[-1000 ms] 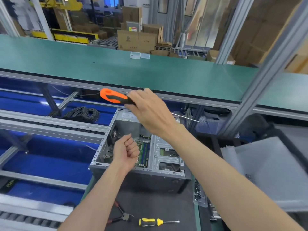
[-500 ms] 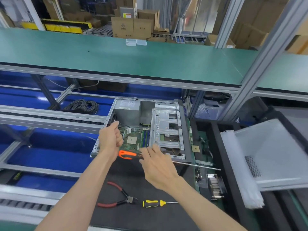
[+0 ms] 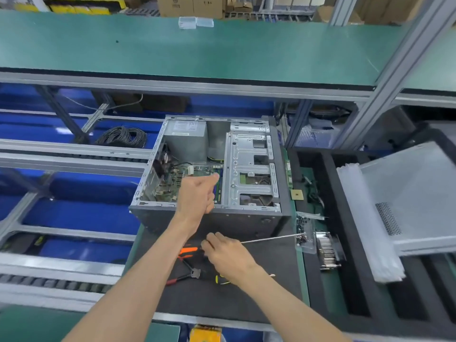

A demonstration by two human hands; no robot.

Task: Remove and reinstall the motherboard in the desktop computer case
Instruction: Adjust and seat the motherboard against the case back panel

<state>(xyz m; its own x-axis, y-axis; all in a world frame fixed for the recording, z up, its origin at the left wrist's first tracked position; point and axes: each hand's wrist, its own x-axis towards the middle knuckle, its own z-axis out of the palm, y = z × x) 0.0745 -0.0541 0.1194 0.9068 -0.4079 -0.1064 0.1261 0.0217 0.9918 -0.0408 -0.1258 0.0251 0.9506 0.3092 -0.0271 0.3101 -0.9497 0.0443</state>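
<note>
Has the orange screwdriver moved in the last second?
Yes. The orange screwdriver was up above the computer case; now it lies low on the black mat in front of it, under the right hand.

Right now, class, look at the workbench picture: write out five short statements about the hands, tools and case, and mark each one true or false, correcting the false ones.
1. The right hand holds the orange screwdriver over the black mat. True.
2. The left hand grips the pliers. False: the pliers lie on the mat; the left hand is at the case.
3. The motherboard sits inside the case. True.
4. The case is closed. False: its side is open.
5. A cable coil lies right of the case. False: left.
</note>
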